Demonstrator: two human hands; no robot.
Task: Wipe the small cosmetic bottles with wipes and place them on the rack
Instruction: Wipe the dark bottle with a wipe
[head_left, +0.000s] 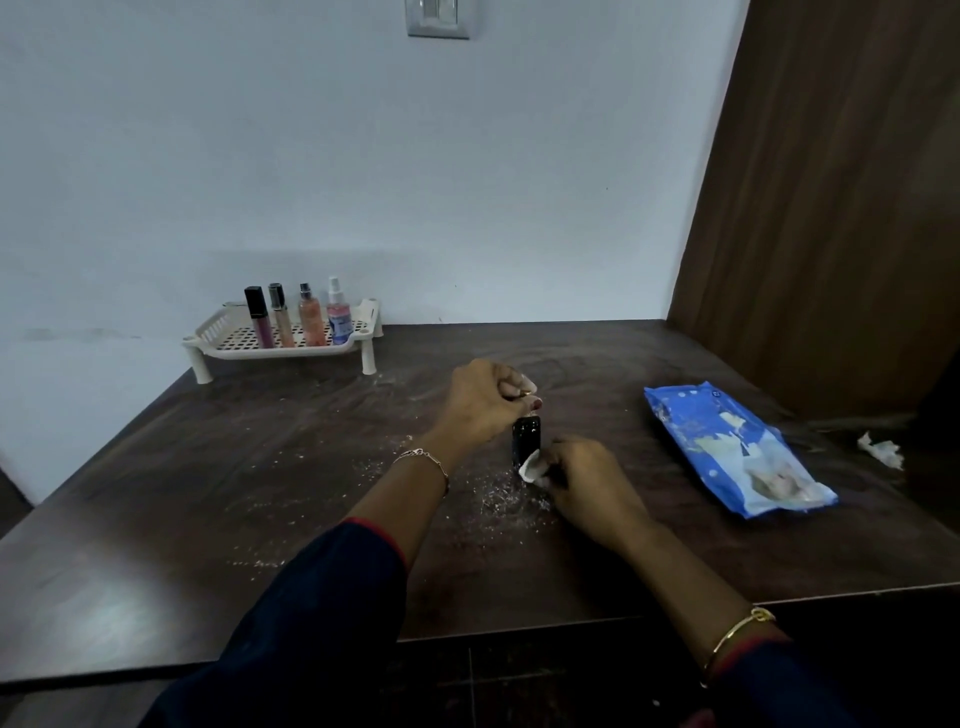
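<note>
A small black bottle stands upright in the middle of the dark wooden table. My left hand grips its top from above. My right hand presses a white wipe against the bottle's lower right side. At the back left stands a white perforated rack on short legs. It holds several upright cosmetics: a black-capped tube, a beige tube, a peach spray bottle and a pink spray bottle.
A blue pack of wipes lies on the table to the right. A crumpled used wipe sits near the right edge. White dust is scattered around the bottle. A brown wooden panel rises at the right, and a white wall stands behind.
</note>
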